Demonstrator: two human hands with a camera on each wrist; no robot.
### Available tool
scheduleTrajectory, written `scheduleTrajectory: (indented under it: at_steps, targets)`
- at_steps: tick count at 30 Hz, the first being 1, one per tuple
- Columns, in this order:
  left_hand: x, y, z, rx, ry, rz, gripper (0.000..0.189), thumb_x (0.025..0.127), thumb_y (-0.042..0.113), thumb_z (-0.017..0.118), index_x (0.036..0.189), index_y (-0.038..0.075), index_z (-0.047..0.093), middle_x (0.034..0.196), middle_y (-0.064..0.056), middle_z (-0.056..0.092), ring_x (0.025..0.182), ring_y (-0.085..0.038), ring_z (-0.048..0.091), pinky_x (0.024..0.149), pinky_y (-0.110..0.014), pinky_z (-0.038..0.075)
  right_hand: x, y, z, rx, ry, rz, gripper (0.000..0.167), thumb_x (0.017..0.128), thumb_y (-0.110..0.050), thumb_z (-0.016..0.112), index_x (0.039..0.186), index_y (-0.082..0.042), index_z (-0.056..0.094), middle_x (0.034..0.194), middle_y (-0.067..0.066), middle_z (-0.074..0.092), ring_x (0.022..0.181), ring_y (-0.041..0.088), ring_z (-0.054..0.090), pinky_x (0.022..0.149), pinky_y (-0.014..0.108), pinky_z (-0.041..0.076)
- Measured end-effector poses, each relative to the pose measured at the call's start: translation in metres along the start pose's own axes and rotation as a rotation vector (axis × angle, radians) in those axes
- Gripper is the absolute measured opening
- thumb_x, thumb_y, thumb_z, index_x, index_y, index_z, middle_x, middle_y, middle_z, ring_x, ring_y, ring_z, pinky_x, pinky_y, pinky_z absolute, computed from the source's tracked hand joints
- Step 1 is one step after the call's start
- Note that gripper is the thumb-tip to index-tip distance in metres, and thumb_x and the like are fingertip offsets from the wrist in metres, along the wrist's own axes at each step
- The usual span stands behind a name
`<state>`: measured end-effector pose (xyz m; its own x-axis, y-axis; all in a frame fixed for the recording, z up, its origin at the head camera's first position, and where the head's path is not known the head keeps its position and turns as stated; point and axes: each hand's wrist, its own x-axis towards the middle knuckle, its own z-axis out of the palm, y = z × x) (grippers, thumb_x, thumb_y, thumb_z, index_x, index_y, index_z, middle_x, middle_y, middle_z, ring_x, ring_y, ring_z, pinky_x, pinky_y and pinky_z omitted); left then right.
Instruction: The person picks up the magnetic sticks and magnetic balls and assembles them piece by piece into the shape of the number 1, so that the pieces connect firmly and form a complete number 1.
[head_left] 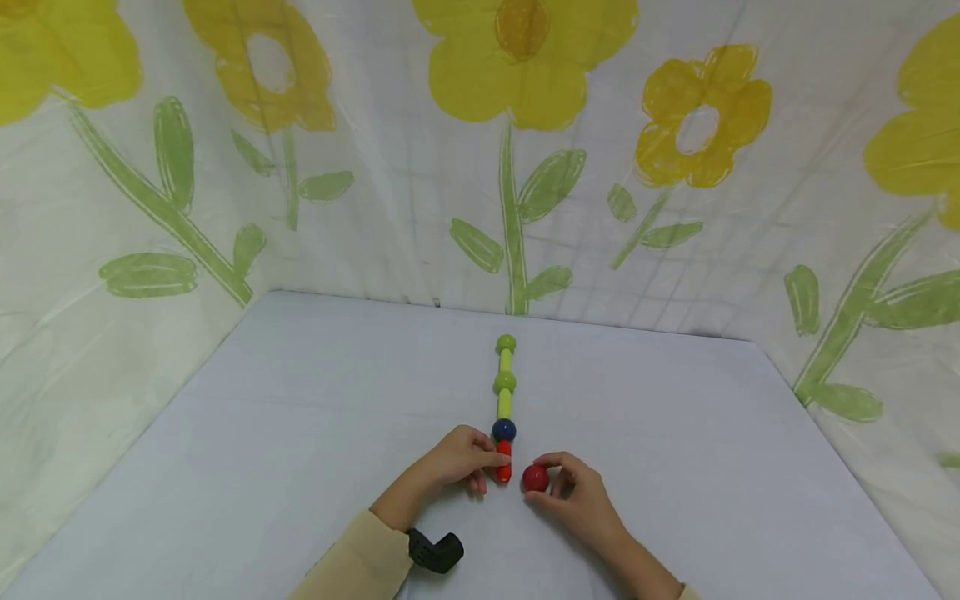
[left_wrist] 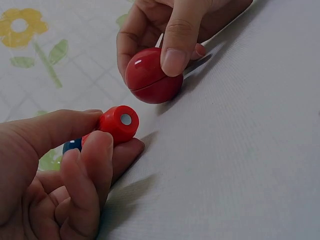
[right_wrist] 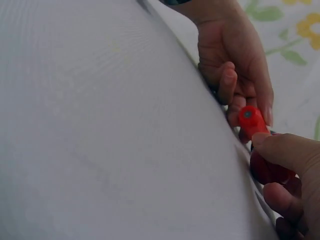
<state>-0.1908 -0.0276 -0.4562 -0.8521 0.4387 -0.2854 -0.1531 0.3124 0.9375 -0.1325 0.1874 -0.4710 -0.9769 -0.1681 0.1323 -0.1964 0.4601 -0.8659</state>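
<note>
My left hand [head_left: 467, 458] pinches a red rod [head_left: 504, 462] whose end facing me shows a round silver spot [left_wrist: 126, 119]. The rod's far end meets a dark blue ball [head_left: 504, 430]. Beyond that, a yellow-green rod [head_left: 505, 404], a green ball [head_left: 505, 382], a second yellow-green rod [head_left: 506, 361] and another green ball [head_left: 506, 342] run in a straight line away from me. My right hand [head_left: 576, 496] grips a dark red ball [left_wrist: 154, 76] between thumb and fingers, just right of the red rod's near end, with a small gap between them.
A white table [head_left: 360, 358] carries the line of pieces. A white sheet [head_left: 390, 208] painted with yellow flowers hangs behind and at the sides. On my left wrist sits a black device [head_left: 437, 552], by the sleeve [head_left: 360, 558].
</note>
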Motion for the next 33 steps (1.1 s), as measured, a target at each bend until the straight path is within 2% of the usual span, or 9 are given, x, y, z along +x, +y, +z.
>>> scheduleTrajectory:
  at_steps: [6, 13, 23, 29, 33]
  targets:
    - [0.000, 0.000, 0.001, -0.002, -0.005, 0.002, 0.016, 0.091, 0.015, 0.069, 0.088, 0.000, 0.065, 0.060, -0.001, 0.061, 0.042, -0.006, 0.053, 0.044, -0.016, 0.044, -0.003, -0.003, 0.005, -0.010, -0.035, -0.056, 0.036, 0.075, -0.014, 0.085, 0.105, -0.008, 0.066, 0.086, 0.000, 0.061, 0.063, 0.006, 0.050, 0.057, 0.021, 0.043]
    - [-0.001, 0.001, 0.001, -0.005, -0.003, 0.005, 0.016, 0.091, 0.014, 0.069, 0.089, -0.001, 0.065, 0.059, -0.001, 0.061, 0.042, -0.006, 0.053, 0.044, -0.016, 0.044, -0.007, -0.005, 0.011, -0.037, -0.057, -0.134, 0.036, 0.075, -0.013, 0.084, 0.105, -0.007, 0.066, 0.093, 0.002, 0.063, 0.063, 0.004, 0.050, 0.056, 0.021, 0.044]
    - [-0.002, 0.002, 0.001, -0.013, -0.007, 0.035, 0.016, 0.091, 0.014, 0.068, 0.089, -0.002, 0.065, 0.060, -0.001, 0.061, 0.042, -0.006, 0.053, 0.043, -0.016, 0.043, -0.009, -0.006, 0.020, -0.005, -0.072, -0.251, 0.035, 0.077, -0.013, 0.083, 0.106, -0.007, 0.065, 0.083, -0.002, 0.059, 0.061, 0.003, 0.049, 0.052, 0.020, 0.044]
    - [-0.002, 0.002, 0.000, -0.006, -0.010, 0.029, 0.017, 0.091, 0.015, 0.069, 0.088, -0.001, 0.066, 0.059, -0.001, 0.061, 0.042, -0.006, 0.052, 0.043, -0.016, 0.043, -0.011, -0.010, 0.024, 0.006, -0.081, -0.254, 0.036, 0.076, -0.016, 0.084, 0.106, -0.008, 0.066, 0.080, -0.003, 0.058, 0.061, 0.003, 0.049, 0.052, 0.020, 0.043]
    - [-0.001, 0.001, 0.000, -0.007, -0.017, 0.030, 0.017, 0.091, 0.015, 0.069, 0.087, -0.002, 0.067, 0.060, -0.001, 0.062, 0.042, -0.006, 0.052, 0.043, -0.016, 0.043, -0.011, -0.011, 0.026, 0.006, -0.080, -0.288, 0.036, 0.077, -0.016, 0.084, 0.107, -0.006, 0.066, 0.083, 0.000, 0.060, 0.061, 0.005, 0.050, 0.052, 0.020, 0.044]
